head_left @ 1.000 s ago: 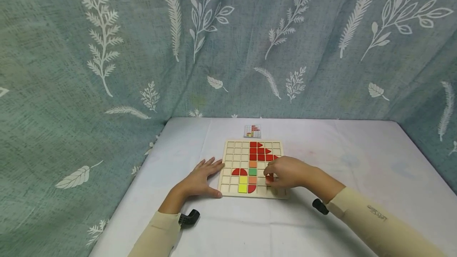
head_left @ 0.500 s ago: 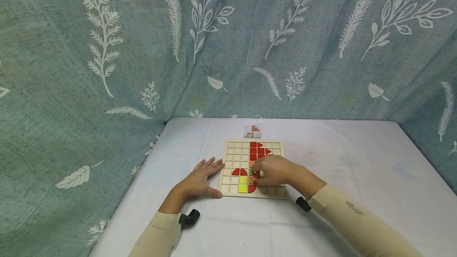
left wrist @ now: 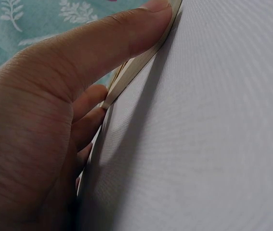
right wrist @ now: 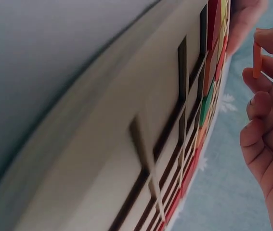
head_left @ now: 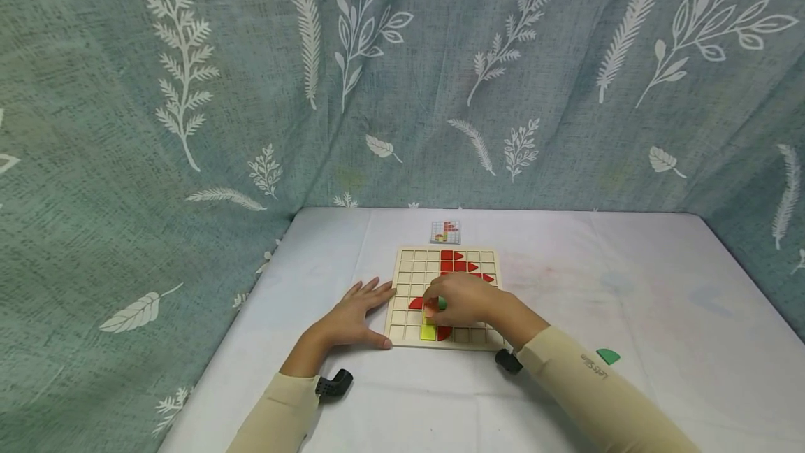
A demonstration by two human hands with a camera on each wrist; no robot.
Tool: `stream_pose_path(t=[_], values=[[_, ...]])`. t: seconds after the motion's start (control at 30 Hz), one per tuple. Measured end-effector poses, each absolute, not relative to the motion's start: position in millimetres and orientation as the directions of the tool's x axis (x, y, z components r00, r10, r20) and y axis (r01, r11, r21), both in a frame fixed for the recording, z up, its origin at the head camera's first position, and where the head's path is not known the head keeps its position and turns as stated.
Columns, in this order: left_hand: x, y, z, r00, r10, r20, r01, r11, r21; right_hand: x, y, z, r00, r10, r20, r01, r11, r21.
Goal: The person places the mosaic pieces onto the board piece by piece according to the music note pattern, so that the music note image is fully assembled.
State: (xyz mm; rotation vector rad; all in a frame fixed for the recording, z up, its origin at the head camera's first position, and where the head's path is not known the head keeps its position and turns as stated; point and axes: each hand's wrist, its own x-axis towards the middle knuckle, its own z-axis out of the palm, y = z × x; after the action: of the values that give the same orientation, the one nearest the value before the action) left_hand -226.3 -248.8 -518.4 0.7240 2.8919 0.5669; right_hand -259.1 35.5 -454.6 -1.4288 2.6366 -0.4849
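In the head view my right hand (head_left: 468, 297) is over the lower middle of a wooden grid board (head_left: 402, 331). Thumb and index finger pinch a thin orange square tile (right wrist: 257, 60), which the right wrist view shows edge-on, raised off the board. Below it in the head view lies a yellow tile (head_left: 428, 333); a red quarter-round tile (head_left: 416, 304) is to its left. A green tile (head_left: 443, 303) is partly covered by the hand. My left hand (head_left: 353, 314) lies spread at the board's left side, its thumb (left wrist: 141, 29) and fingertips touching the edge.
Red tiles (head_left: 447, 265) fill part of the board's upper grid. Behind the board lies a small pattern card (head_left: 445, 232). A loose green quarter-round tile (head_left: 607, 356) rests on the white cloth (head_left: 566, 250) beside the right sleeve.
My right hand has travelled left across the board, carrying the orange tile. The green quarter-round tile on the cloth has come into view from behind the right arm. The left hand stays put.
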Motion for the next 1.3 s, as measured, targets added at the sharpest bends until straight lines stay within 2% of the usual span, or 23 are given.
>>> stream_pose_path(t=[0.13, 0.43, 0.97, 1.13, 1.3], values=[[-225.6, -248.2, -516.1, -0.878, 0.479, -0.013, 0.437, 0.813, 0.385, -261.7, 28.4, -458.1, -0.543, -0.837, 0.068, -0.799, 0.489, -0.35], [-226.0, -247.3, -512.9, -0.877, 0.479, -0.024, 0.438, 0.82, 0.368, -259.1, 12.3, -463.1, -0.508, -0.858, 0.074, -0.839, 0.473, -0.27], [-227.6, -247.9, -517.4, -0.88, 0.475, 0.0, 0.44, 0.816, 0.374, -254.5, -6.3, -467.5, -0.547, -0.837, 0.012, -0.831, 0.541, -0.133], [-226.5, -248.1, -516.7, -0.878, 0.479, -0.002, 0.443, 0.813, 0.378, -254.7, -8.3, -467.0, -0.556, -0.831, -0.004, -0.823, 0.552, -0.136], [-225.7, -248.5, -515.8, -0.876, 0.482, -0.004, 0.445, 0.812, 0.378, -255.7, -9.4, -469.4, -0.515, -0.856, 0.043, -0.851, 0.505, -0.143]])
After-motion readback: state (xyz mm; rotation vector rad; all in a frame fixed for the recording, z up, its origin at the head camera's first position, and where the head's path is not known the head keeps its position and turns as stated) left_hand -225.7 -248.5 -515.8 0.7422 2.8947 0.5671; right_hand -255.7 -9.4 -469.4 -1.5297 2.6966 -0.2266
